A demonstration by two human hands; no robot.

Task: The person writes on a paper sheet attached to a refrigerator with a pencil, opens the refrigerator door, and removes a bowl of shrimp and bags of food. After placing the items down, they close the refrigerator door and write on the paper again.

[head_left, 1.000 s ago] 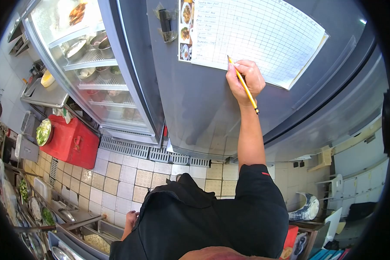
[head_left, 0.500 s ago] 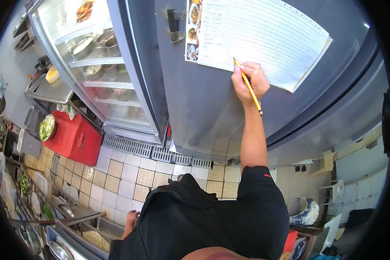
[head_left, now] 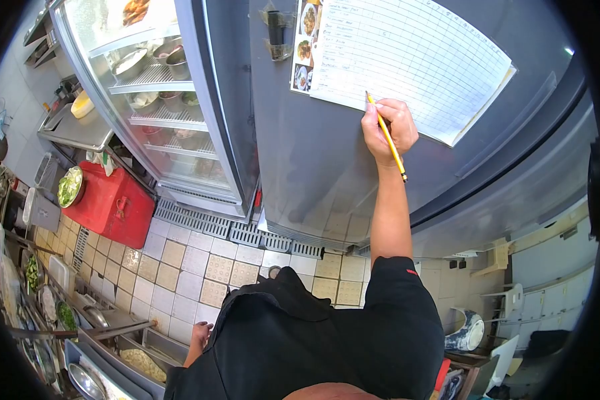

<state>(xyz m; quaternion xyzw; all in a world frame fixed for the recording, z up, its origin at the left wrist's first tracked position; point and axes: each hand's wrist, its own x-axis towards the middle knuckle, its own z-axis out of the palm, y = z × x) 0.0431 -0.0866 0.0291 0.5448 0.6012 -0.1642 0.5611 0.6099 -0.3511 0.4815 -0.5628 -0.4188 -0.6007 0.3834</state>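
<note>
Pencil [head_left: 395, 157], yellow, pinched between thumb and fingers of the right hand [head_left: 403, 128]; the other fingers curl in behind, heel of the hand turned down toward the wrist. Tip points up and slightly left, over the lower margin of the gridded sheet [head_left: 413, 67], just inside its bottom edge; dark end sticks out below the knuckles. Whether the tip touches paper, cannot tell. As placed, pencil is out, gripped and brought to the sheet; my reading is that a mark could be made from this hold with no regrip. Sheet lies up and to the right of the hand, on a grey door [head_left: 313, 167], with small handwriting down its left columns, too fine to read. Strip of food photos [head_left: 305, 50] along the sheet's left side, up and left of the hand; black holder [head_left: 276, 30] taped to the door farther left. Well left of the hand, glass-fronted fridge [head_left: 217, 107] with metal pans on its racks; beyond and lower, red box [head_left: 107, 207] with a bowl of cut greens [head_left: 71, 187] on it. Left hand [head_left: 201, 332] low beside the black clothing, near a steel counter [head_left: 117, 347], fingers loosely bent; whether it holds anything, cannot tell.
</note>
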